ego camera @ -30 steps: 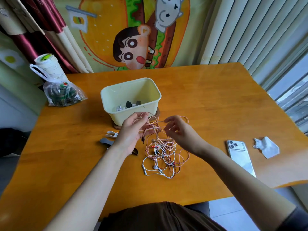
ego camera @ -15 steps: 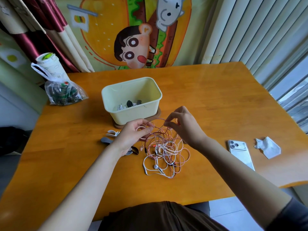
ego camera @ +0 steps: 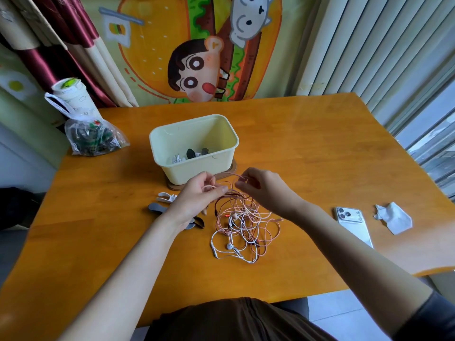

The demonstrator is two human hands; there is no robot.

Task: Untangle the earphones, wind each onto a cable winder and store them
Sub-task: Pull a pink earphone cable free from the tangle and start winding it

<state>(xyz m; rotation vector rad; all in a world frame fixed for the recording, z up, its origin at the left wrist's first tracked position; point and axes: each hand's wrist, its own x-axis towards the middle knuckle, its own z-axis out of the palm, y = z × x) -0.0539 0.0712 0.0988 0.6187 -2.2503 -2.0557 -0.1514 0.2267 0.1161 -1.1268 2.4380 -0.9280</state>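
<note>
A tangle of pink, white and dark earphone cables (ego camera: 242,226) lies on the wooden table (ego camera: 307,148) in front of me. My left hand (ego camera: 197,200) pinches a pink cable loop at the tangle's upper left. My right hand (ego camera: 263,187) pinches the same pink cable a little to the right, lifting a loop above the pile. A white cable winder (ego camera: 166,196) and a grey one (ego camera: 156,208) lie left of my left hand; a dark winder (ego camera: 198,221) shows under my wrist. A pale yellow box (ego camera: 194,148) behind the hands holds wound earphones.
A white phone (ego camera: 353,226) lies face down to the right, with a crumpled tissue (ego camera: 394,217) beyond it. A clear plastic bag (ego camera: 93,137) and a paper cup (ego camera: 71,94) sit at the table's far left corner. The box stands on a brown coaster (ego camera: 229,171).
My right hand has risen and moved closer to the left hand, drawing the pink loop up from the pile. The left hand shifted slightly right, still pinching the cable.
</note>
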